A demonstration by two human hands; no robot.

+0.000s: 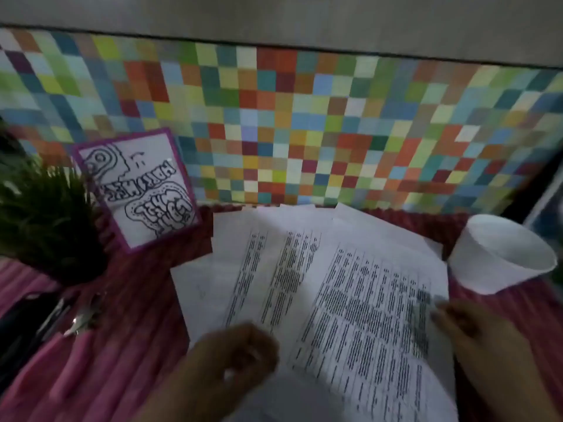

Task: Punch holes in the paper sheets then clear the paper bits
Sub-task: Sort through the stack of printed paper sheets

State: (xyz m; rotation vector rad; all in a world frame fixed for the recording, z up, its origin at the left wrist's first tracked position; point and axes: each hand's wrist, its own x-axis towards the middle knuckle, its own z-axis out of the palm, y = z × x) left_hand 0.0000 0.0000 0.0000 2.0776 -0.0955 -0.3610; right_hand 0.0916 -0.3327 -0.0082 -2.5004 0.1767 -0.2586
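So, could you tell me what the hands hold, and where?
The right hand touches the paper sheets at their right edge; the left hand curls over their near edge. Blur hides any grip.

At least four printed sheets (365, 300) fan out at the centre; blur hides the exact number. Two hands show: left hand (231, 357) at 6 o'clock, right hand (475, 330) at 4. One cup (499, 257) at 3 o'clock, one card (137, 187) and one plant (45, 220) at 9.

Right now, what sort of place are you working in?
Likely a home desk or craft corner: printed paper sheets fanned on a pink cloth, a hand-drawn card and a plant against a checkered backdrop.
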